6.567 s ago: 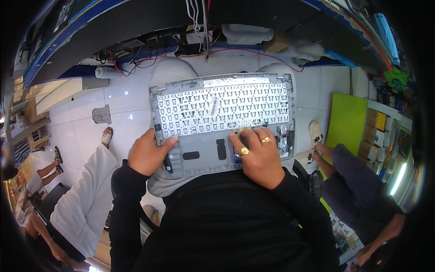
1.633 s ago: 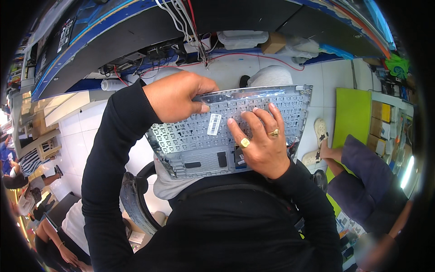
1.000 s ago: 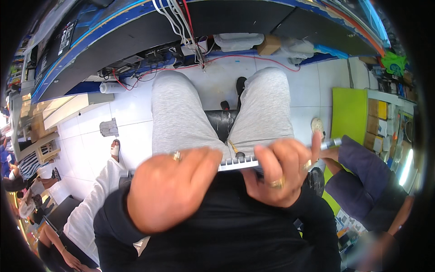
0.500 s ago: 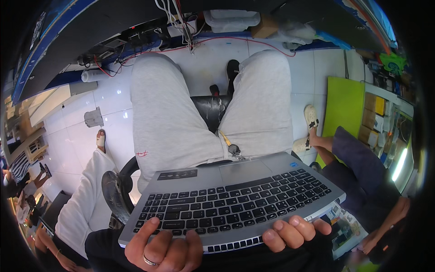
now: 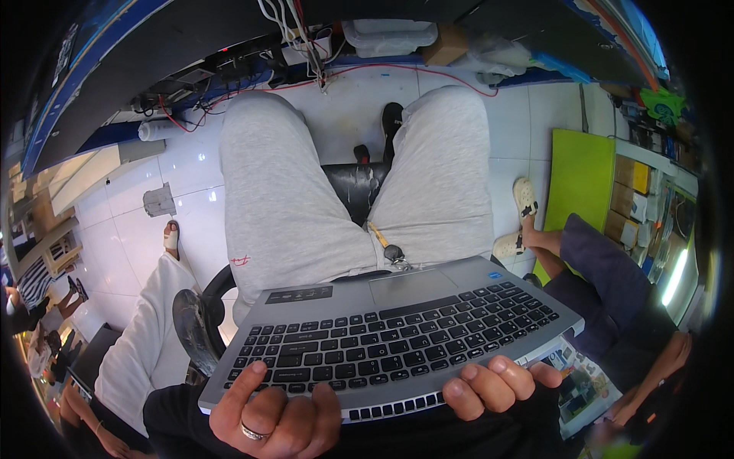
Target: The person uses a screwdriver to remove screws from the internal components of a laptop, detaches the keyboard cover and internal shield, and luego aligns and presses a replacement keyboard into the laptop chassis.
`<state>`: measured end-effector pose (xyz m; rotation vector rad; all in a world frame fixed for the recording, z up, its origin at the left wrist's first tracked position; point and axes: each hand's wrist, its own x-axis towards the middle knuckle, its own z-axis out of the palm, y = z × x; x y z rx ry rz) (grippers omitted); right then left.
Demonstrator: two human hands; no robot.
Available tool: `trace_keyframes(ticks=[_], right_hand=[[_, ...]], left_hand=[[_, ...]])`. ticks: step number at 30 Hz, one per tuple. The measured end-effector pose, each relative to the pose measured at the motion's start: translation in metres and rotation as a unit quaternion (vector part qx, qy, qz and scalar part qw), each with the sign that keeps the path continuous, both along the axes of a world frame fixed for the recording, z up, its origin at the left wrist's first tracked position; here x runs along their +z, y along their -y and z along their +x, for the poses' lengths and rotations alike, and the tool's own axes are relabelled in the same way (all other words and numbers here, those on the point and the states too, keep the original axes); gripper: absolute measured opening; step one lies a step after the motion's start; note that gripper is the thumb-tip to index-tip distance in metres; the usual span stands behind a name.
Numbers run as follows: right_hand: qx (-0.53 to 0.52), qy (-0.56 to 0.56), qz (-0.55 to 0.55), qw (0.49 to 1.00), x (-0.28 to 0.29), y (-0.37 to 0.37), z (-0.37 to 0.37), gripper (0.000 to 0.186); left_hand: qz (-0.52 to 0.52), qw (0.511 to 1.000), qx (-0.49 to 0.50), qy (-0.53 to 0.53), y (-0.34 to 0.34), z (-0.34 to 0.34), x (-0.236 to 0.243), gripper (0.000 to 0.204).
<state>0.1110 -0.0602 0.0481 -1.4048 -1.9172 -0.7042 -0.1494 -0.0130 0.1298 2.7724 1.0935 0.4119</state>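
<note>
A silver laptop base (image 5: 432, 281) with black keys lies above my lap, its touchpad side toward my knees and its vented edge toward me. No screen of it shows. My left hand (image 5: 277, 417), with a ring on one finger, is closed around the near left edge, one fingertip resting by the corner keys. At the right part of the same edge, the curled fingers of my right hand (image 5: 493, 389) grip the laptop. Both thumbs' exact hold cannot be made out.
Dark desk panels with hanging cables (image 5: 300, 38) and a clear plastic tub (image 5: 390, 37) stand beyond my knees. A black chair armrest (image 5: 195, 321) is at left. People sit on both sides. A green board (image 5: 577, 183) leans at right, near shelves with boxes.
Both hands have shifted very slightly along the laptop's near edge, still gripping it. The laptop has hardly moved.
</note>
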Motion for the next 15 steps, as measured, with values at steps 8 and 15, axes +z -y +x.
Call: trace_keyframes(ticks=[8, 15], right_hand=[[0.058, 0.044, -0.043, 0.996, 0.005, -0.041, 0.025, 0.039], [0.126, -0.071, -0.378, 0.915, 0.005, -0.125, 0.044, 0.082]], left_hand=[[-0.075, 0.997, -0.023, -0.025, -0.041, -0.007, 0.002, 0.027], [-0.113, 0.993, 0.001, -0.024, -0.134, 0.023, -0.051, 0.055]])
